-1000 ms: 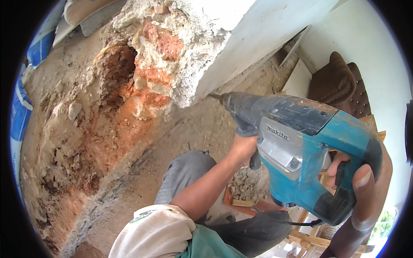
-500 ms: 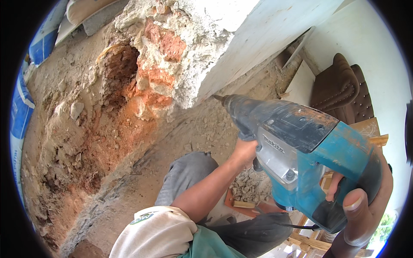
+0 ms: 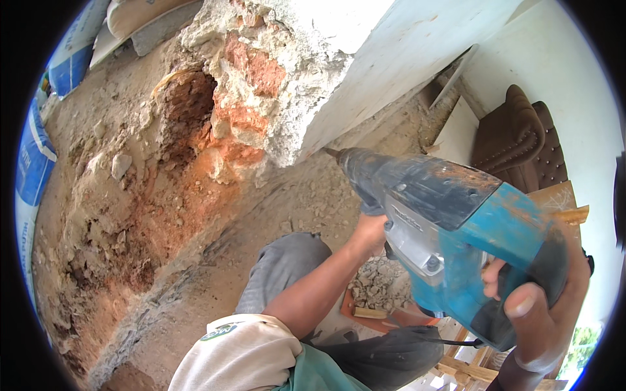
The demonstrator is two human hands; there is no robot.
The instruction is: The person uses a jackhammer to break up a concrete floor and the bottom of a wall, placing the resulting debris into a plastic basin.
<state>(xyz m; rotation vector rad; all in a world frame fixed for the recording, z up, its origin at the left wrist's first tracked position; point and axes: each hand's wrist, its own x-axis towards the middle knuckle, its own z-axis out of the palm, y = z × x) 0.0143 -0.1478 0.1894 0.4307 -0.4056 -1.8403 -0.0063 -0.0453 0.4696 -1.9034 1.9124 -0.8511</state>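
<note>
A large teal and black demolition hammer (image 3: 430, 202) with a grey metal side fills the right half of the view. My left hand (image 3: 370, 234) is closed on its front side handle, and the fingers are partly hidden. Around the rear grip wraps my right hand (image 3: 548, 313), its thumb on the near side. The short dark bit (image 3: 331, 152) points left at the lower corner of the broken wall (image 3: 274, 130); I cannot tell whether it touches. Exposed brick (image 3: 254, 65) and crumbling plaster show on the wall, beside a deep hollow (image 3: 195, 98).
Rubble lies in an orange-red container (image 3: 372, 312) below the tool. A brown tufted armchair (image 3: 515, 137) stands at the right near a white wall, with wood pieces (image 3: 469, 370) lower down. Blue and white sacks (image 3: 36, 156) line the left. A black cord (image 3: 450, 341) hangs from the tool.
The hammer's rear end and my right hand have shifted slightly left and down. My left hand keeps its grip, and the wall appears slightly lower and farther right in the view.
</note>
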